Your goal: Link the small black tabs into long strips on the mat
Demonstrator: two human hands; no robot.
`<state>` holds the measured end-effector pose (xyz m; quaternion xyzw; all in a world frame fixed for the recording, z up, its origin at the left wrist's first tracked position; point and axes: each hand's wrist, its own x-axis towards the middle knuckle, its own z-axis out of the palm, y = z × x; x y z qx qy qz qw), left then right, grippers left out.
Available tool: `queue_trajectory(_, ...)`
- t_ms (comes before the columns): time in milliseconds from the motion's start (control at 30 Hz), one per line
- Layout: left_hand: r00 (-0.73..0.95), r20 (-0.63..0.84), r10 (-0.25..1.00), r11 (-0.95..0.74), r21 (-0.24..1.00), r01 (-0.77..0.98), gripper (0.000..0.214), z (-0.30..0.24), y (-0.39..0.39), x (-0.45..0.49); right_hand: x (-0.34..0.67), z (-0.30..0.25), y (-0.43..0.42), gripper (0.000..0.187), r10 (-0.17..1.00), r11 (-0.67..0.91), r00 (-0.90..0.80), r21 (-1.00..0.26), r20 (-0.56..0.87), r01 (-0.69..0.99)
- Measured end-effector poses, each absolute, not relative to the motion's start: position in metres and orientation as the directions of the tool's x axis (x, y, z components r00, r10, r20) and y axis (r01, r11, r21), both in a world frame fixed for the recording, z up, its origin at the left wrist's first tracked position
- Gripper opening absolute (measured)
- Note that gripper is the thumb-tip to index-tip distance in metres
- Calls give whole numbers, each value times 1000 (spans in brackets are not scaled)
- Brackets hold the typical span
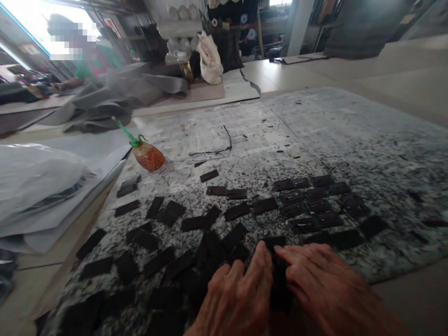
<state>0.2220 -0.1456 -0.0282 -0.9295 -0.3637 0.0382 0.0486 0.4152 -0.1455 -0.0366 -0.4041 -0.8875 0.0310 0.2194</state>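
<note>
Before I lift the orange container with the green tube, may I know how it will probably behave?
The orange container may roll or rock, since its body is rounded. Its contents could shift when it is lifted, as it looks paler near the green tube.

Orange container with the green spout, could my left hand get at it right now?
Probably yes, with a forward stretch: only flat black pieces and scraps seem to lie between the left hand and the orange container.

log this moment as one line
left hand: at black piece | right hand: at same piece | nearby: more black pieces | orange bottle: on speckled surface
</note>
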Motion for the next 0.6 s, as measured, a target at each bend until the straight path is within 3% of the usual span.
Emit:
queue_trajectory(167,705,2,709,-703,-73,707,43,-31,-150,211,414,-46,-146,34,746,640,-482,-295,460,710)
queue_trajectory(333,747,130,652,-754,10,657,37,-17,-144,193,417,-38,-143,32,773,633,-547,-341,321,695)
queue_trajectory(500,705,71,706,-708,27,706,38,12,-117,184,421,-19,-133,30,775,630,-572,-402,270,664)
queue_trajectory(600,684,49,728,-685,18,728,49,21,-105,180,424,-8,-122,24,747,659,-611,-406,261,633)
